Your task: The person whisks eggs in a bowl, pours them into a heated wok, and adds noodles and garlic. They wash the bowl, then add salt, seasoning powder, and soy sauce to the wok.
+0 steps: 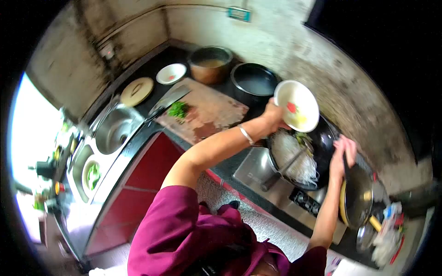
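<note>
My left hand grips the rim of a white bowl, which is tilted over the left side of the black wok. Inside the bowl are a red mark and some yellowish bits. White noodles and some greens lie in the wok, with a long-handled utensil resting across them. At the wok's right edge my right hand is closed near a dark handle; what it holds is unclear. The wok sits on a steel gas stove.
A cutting board bears a cleaver and chopped greens. Behind stand a white bowl, a brown pot and a black pot. A sink is at left, a pan at right.
</note>
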`<action>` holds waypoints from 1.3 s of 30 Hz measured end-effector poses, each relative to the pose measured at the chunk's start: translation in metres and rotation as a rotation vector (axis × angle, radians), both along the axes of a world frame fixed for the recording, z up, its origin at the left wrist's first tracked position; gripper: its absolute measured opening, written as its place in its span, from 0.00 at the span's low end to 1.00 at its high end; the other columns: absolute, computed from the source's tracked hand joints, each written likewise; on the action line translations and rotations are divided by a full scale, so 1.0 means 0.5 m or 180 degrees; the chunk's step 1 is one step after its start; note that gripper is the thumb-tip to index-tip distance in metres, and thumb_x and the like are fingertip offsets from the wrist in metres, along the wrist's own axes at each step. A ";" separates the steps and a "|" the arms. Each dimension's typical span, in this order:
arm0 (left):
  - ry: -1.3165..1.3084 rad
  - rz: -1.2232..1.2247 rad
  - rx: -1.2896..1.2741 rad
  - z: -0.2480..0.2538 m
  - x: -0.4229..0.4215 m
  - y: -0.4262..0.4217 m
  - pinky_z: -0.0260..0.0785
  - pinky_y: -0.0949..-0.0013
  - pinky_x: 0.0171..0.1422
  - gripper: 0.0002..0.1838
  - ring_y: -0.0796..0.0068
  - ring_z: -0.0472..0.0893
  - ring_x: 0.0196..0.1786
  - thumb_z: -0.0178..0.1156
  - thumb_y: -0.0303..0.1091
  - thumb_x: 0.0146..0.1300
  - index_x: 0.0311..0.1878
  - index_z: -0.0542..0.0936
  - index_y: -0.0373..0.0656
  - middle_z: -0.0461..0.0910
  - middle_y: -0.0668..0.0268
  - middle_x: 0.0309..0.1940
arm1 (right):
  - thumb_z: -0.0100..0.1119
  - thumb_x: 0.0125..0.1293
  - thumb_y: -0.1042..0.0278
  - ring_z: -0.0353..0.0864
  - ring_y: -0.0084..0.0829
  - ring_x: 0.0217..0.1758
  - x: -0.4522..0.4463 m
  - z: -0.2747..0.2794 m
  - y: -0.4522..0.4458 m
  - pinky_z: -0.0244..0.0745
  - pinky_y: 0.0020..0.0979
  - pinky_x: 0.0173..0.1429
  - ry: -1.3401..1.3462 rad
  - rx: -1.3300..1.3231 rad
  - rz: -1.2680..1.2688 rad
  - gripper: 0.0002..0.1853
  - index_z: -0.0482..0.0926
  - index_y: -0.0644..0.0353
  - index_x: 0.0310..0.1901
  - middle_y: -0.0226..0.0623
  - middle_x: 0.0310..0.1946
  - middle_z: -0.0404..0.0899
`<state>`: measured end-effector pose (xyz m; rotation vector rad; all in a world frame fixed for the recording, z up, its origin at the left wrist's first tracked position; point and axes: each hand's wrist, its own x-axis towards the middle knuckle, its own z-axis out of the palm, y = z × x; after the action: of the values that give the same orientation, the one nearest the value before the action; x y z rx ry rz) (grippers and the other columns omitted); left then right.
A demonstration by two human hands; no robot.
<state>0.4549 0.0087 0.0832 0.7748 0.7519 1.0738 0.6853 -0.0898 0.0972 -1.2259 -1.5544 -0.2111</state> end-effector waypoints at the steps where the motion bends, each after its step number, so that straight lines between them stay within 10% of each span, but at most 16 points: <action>1: 0.0026 0.0035 -0.0049 0.009 -0.006 -0.010 0.80 0.49 0.30 0.28 0.47 0.78 0.45 0.40 0.17 0.53 0.60 0.60 0.39 0.70 0.48 0.51 | 0.53 0.59 0.82 0.76 0.33 0.32 -0.022 0.031 -0.005 0.73 0.28 0.37 0.0051 0.0201 -0.0085 0.08 0.78 0.69 0.41 0.42 0.33 0.73; 5: -0.0390 0.0104 -0.0304 -0.001 -0.039 -0.034 0.80 0.52 0.28 0.27 0.49 0.80 0.41 0.38 0.17 0.53 0.60 0.60 0.39 0.74 0.50 0.47 | 0.58 0.52 0.85 0.76 0.35 0.29 -0.065 0.027 0.001 0.74 0.31 0.32 -0.1898 0.0235 0.1323 0.12 0.79 0.68 0.41 0.43 0.33 0.72; 13: -0.0703 0.0978 -0.0246 0.030 -0.214 -0.137 0.78 0.49 0.32 0.25 0.53 0.81 0.40 0.40 0.18 0.53 0.57 0.63 0.40 0.75 0.51 0.46 | 0.60 0.47 0.86 0.75 0.37 0.26 -0.281 0.108 -0.041 0.71 0.32 0.28 -0.2827 0.0000 0.1897 0.13 0.79 0.69 0.38 0.42 0.31 0.72; 21: -0.1063 0.0934 -0.0176 -0.010 -0.608 -0.344 0.69 0.39 0.53 0.32 0.49 0.68 0.60 0.40 0.17 0.58 0.66 0.51 0.50 0.62 0.51 0.60 | 0.55 0.57 0.84 0.74 0.29 0.29 -0.616 0.136 -0.112 0.71 0.24 0.31 -0.1641 -0.0324 0.3087 0.10 0.77 0.71 0.41 0.42 0.33 0.70; 29: -0.1603 0.1919 -0.0844 -0.236 -1.005 -0.501 0.63 0.40 0.62 0.27 0.43 0.65 0.61 0.38 0.21 0.62 0.65 0.47 0.34 0.56 0.44 0.61 | 0.56 0.53 0.84 0.75 0.28 0.27 -0.984 0.037 -0.159 0.71 0.25 0.30 -0.1133 -0.0478 0.4014 0.08 0.78 0.69 0.36 0.40 0.29 0.72; 39: -0.1924 0.3235 -0.1544 -0.466 -1.414 -0.460 0.59 0.27 0.56 0.26 0.39 0.68 0.58 0.41 0.21 0.59 0.63 0.55 0.37 0.63 0.43 0.58 | 0.51 0.66 0.65 0.81 0.28 0.29 -1.272 -0.203 -0.064 0.80 0.28 0.37 0.2649 -0.3540 0.4085 0.14 0.75 0.69 0.43 0.38 0.32 0.76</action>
<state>-0.2520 -0.2211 -0.1497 -0.4327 0.8270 1.8073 0.0491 -0.1217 -0.0043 -0.6026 -1.3331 1.9229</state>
